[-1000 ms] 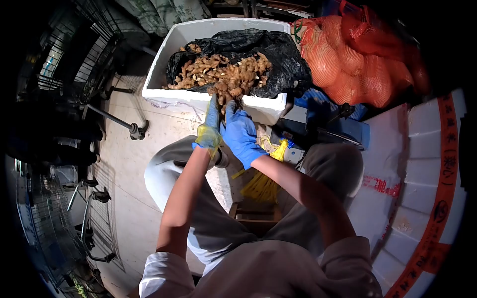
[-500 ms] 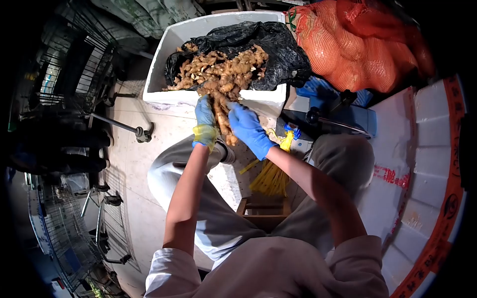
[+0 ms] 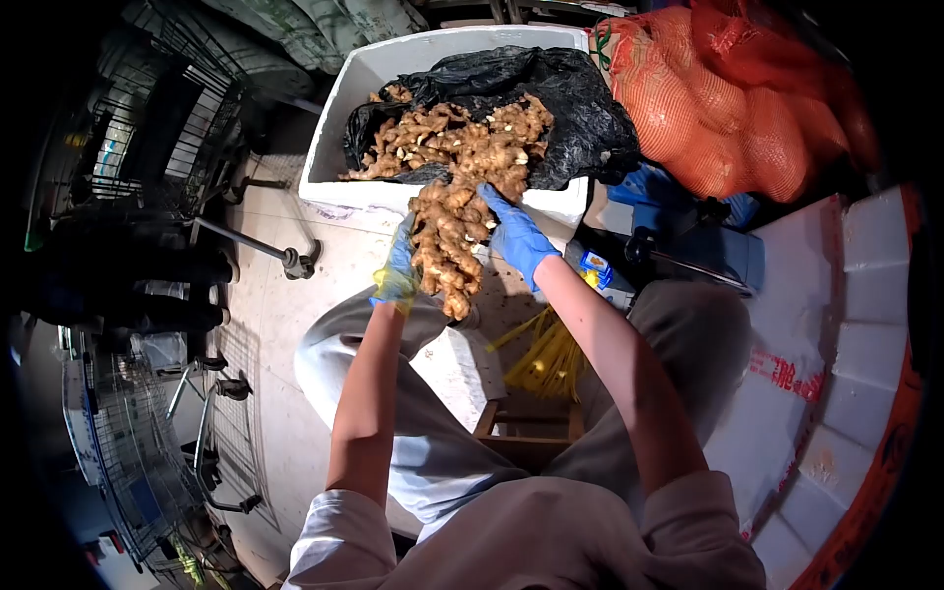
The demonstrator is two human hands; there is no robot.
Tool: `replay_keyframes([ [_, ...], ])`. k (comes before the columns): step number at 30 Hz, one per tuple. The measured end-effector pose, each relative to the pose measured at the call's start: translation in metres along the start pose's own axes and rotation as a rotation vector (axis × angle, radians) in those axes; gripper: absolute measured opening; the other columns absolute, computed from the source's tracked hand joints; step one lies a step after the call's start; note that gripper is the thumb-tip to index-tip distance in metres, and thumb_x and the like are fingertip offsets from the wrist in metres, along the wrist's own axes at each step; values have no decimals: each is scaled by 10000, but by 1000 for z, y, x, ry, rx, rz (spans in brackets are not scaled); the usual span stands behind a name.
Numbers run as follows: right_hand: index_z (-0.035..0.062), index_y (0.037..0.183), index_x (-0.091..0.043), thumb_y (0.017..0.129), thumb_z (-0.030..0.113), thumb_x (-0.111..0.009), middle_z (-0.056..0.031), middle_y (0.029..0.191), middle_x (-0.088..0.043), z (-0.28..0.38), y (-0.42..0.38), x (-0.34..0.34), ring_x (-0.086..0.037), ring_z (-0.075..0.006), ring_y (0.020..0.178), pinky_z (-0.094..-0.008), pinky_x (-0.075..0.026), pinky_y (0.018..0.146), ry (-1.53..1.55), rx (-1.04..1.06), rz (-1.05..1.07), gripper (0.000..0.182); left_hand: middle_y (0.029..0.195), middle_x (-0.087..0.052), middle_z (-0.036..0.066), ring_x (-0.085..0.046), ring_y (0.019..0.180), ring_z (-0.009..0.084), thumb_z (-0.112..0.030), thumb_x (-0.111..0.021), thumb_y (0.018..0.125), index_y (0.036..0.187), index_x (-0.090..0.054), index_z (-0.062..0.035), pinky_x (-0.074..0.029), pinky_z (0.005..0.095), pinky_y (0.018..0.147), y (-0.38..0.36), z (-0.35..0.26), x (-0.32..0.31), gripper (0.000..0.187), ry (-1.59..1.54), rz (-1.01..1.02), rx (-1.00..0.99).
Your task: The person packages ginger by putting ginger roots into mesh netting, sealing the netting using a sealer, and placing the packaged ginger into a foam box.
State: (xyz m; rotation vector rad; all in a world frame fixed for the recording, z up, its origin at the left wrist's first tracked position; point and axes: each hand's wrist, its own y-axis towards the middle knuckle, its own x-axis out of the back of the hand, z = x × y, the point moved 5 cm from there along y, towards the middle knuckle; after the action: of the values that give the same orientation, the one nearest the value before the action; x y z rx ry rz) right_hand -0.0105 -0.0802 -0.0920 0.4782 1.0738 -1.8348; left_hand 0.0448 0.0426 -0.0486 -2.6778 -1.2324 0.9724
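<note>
Between my two hands is a large knobbly piece of ginger (image 3: 448,251), in front of the near rim of a white foam box. My left hand (image 3: 398,264), in a blue glove with yellow at the wrist, grips its left side. On the right side of the ginger, my blue-gloved right hand (image 3: 517,236) holds it near the top, thumb side against it. Behind, a heap of ginger (image 3: 423,138) lies on a black plastic bag (image 3: 580,128) in the foam box (image 3: 329,192). The fingertips of both hands are partly hidden behind the ginger.
Orange mesh sacks (image 3: 723,108) stand at the back right. A bundle of yellow straps (image 3: 544,364) lies by a small wooden stool (image 3: 531,447) between my legs. White foam boxes (image 3: 801,344) line the right. Wire carts (image 3: 138,462) and a person's dark-clothed legs (image 3: 162,280) are at left.
The ginger now shows its broad face between my hands instead of a narrow side. My right hand has shifted from over it to its right side. The whole view has moved slightly.
</note>
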Motion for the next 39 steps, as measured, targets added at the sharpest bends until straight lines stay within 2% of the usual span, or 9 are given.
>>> replay_keyframes([
  [3,100,1208,-357,781,305,-536,-2,1241,-343,-11,4,14,-348,-151,1110,-321,-253,947,74,-4,9,506,1042,-508,75,-514,904,150,-287,-415,835,1118,-419,-28,-434,268,781,8,1,4,383,6,77,9],
  [7,86,1084,-486,773,156,-554,-8,1057,-505,13,-23,8,-499,-138,913,-261,-453,722,309,166,-32,326,1035,-502,59,-502,906,150,-322,-448,818,1100,-435,-36,-427,285,771,7,-9,0,402,108,-23,128],
  [11,84,1041,-503,766,83,-546,-13,1003,-527,43,-64,-1,-517,-151,903,-325,-477,741,89,221,-102,278,1032,-509,48,-499,902,150,-345,-450,814,1101,-443,-47,-401,305,784,-5,-38,-14,414,301,27,141],
  [19,45,1092,-482,757,218,-575,-28,984,-531,48,-81,10,-514,-60,779,-191,-437,579,-92,386,-10,388,834,-514,-17,-457,711,52,-303,-596,734,975,-515,-63,-380,194,622,-7,-20,-51,350,476,59,148],
  [23,39,1153,-435,795,142,-521,-31,1050,-512,37,-80,28,-485,-37,843,-189,-397,756,-364,488,27,382,754,-514,-32,-451,619,45,-269,-614,727,927,-531,-52,-368,165,539,-8,-13,-67,306,437,44,148],
  [26,51,1131,-462,812,92,-480,-47,1100,-494,49,-93,9,-446,-82,1007,-217,-361,849,-93,422,33,322,816,-534,-19,-482,680,41,-213,-599,743,953,-525,-37,-397,163,578,-10,-10,-74,284,310,121,249],
  [33,-9,1041,-493,783,131,-541,-56,1033,-522,48,-96,10,-507,-131,930,-259,-410,827,-343,433,39,297,845,-555,8,-516,721,60,-177,-600,739,955,-526,-25,-421,173,667,-11,-4,-77,274,197,115,140],
  [35,-9,1063,-502,845,199,-406,-80,1096,-506,48,-96,9,-452,-123,1030,-253,-330,888,-678,477,51,316,835,-556,10,-515,714,63,-170,-603,736,945,-528,-22,-422,180,660,-12,-5,-78,267,159,90,163],
  [39,-21,1092,-473,839,187,-379,-111,1127,-479,47,-103,1,-442,-165,1055,-266,-312,911,-721,618,153,341,779,-559,10,-513,660,64,-156,-607,728,891,-539,-19,-421,187,614,-11,-18,-83,223,286,24,35],
])
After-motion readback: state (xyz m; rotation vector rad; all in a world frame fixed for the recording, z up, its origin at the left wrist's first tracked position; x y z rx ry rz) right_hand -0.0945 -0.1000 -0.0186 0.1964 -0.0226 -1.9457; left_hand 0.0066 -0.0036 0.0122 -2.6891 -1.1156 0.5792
